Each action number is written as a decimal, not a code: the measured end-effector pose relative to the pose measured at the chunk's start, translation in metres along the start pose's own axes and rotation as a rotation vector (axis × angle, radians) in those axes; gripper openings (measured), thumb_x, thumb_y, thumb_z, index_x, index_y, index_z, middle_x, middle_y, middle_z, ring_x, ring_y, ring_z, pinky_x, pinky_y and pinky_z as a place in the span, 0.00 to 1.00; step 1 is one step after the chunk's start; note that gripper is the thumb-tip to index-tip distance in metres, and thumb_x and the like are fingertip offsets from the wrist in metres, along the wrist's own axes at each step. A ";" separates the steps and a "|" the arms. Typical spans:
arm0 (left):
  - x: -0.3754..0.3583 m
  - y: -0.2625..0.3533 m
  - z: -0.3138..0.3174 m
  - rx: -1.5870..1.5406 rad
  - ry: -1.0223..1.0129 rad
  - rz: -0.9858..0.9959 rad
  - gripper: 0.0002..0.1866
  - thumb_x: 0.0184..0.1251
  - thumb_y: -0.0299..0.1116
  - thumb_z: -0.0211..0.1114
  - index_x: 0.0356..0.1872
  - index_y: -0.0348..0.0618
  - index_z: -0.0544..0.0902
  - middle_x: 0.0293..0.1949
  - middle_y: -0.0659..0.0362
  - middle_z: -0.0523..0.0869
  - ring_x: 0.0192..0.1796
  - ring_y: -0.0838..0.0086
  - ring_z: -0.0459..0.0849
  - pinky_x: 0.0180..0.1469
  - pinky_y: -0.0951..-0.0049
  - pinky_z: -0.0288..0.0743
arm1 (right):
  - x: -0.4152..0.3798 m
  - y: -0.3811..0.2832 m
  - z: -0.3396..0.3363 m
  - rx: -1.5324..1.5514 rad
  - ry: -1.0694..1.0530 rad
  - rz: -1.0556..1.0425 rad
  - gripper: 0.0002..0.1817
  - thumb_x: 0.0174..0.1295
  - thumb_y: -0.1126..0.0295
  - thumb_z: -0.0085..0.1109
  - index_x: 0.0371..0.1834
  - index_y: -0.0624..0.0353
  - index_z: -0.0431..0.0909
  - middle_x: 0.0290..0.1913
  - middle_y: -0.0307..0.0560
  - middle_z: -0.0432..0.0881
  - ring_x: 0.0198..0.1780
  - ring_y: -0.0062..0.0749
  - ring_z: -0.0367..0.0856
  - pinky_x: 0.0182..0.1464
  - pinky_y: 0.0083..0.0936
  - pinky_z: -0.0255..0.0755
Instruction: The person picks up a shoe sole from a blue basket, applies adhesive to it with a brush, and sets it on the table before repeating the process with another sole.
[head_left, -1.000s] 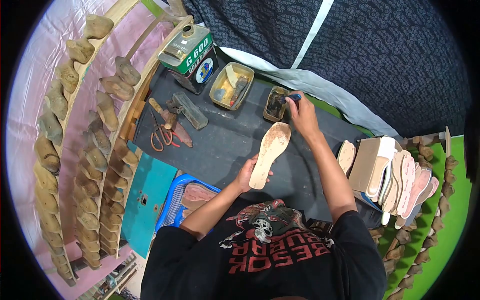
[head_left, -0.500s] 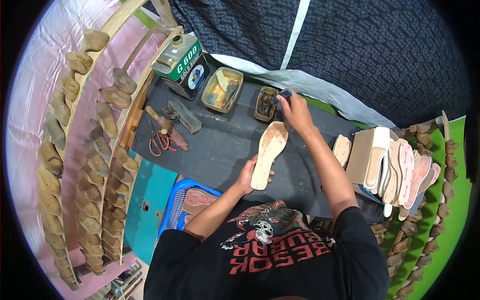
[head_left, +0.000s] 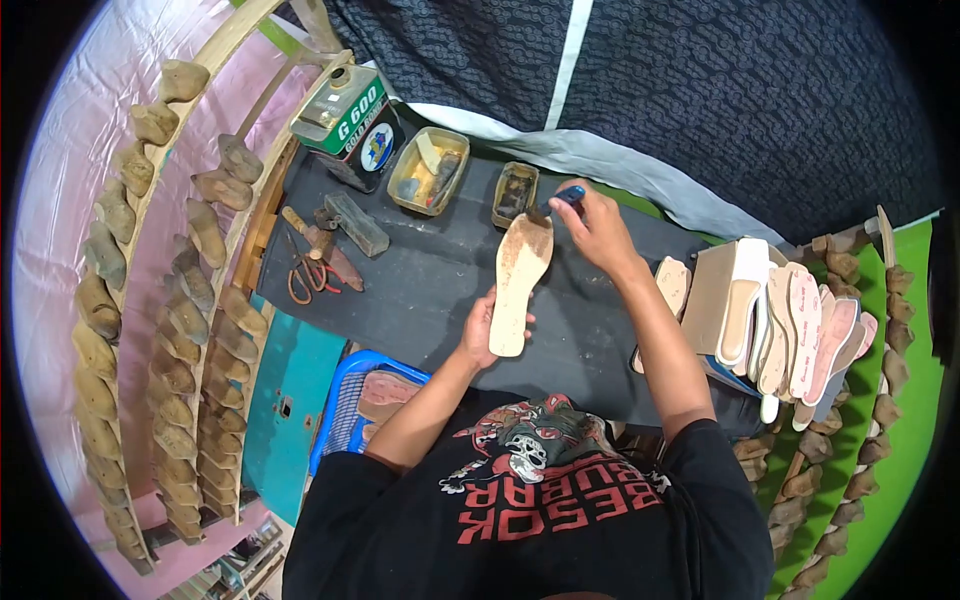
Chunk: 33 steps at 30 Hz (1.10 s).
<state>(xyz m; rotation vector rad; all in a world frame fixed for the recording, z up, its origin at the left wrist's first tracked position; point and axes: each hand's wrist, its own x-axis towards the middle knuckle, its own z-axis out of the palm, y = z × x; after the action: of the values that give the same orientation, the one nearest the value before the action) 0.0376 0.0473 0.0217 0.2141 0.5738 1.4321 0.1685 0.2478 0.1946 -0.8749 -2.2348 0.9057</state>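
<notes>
My left hand point(head_left: 480, 328) grips a pale shoe insole point(head_left: 517, 290) by its narrow lower end, with the wide end pointing away from me. A brown, wet-looking coat covers that wide end. Between the fingers of my right hand point(head_left: 597, 228) is a brush point(head_left: 568, 195) with a dark blue handle, its bristles right at the insole's top edge. Just beyond the insole stands a small tub point(head_left: 527, 180) with dark brown stuff inside.
A larger tub point(head_left: 400, 195) with tools and a glue can point(head_left: 345, 125) stand at the back left. Nearer lie a sharpening stone point(head_left: 358, 224), a hammer point(head_left: 310, 235) and scissors point(head_left: 300, 285). Stacked insoles point(head_left: 800, 330) sit right; a blue basket point(head_left: 345, 385) is front left. Shoe lasts point(head_left: 95, 305) line the racks.
My right hand has brought the brush from beside the small tub down to the insole's top edge. The insole has become more upright in view, and the whole view has shifted slightly.
</notes>
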 end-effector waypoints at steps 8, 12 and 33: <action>0.029 -0.001 0.025 0.046 -0.053 0.004 0.28 0.81 0.52 0.46 0.74 0.51 0.70 0.59 0.54 0.85 0.50 0.60 0.89 0.45 0.56 0.89 | -0.052 0.001 -0.015 -0.151 -0.107 -0.279 0.13 0.68 0.66 0.66 0.49 0.63 0.80 0.41 0.59 0.85 0.43 0.58 0.85 0.46 0.43 0.78; 0.042 -0.001 0.036 0.005 -0.006 0.040 0.28 0.81 0.51 0.43 0.75 0.52 0.70 0.61 0.56 0.85 0.52 0.61 0.89 0.46 0.56 0.89 | -0.081 -0.024 -0.022 -0.124 -0.271 -0.325 0.14 0.67 0.67 0.65 0.51 0.63 0.79 0.43 0.56 0.86 0.46 0.56 0.85 0.50 0.45 0.78; 0.029 -0.002 0.046 -0.010 -0.101 0.005 0.29 0.80 0.51 0.45 0.74 0.49 0.69 0.59 0.53 0.85 0.51 0.61 0.89 0.48 0.56 0.88 | -0.090 -0.020 -0.028 -0.050 -0.108 -0.270 0.11 0.68 0.69 0.65 0.48 0.64 0.79 0.40 0.57 0.84 0.41 0.56 0.85 0.44 0.42 0.78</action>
<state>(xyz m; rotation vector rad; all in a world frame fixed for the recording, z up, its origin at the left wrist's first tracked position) 0.0624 0.0845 0.0526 0.2787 0.4834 1.4201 0.2372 0.1812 0.2037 -0.5375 -2.4043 0.7893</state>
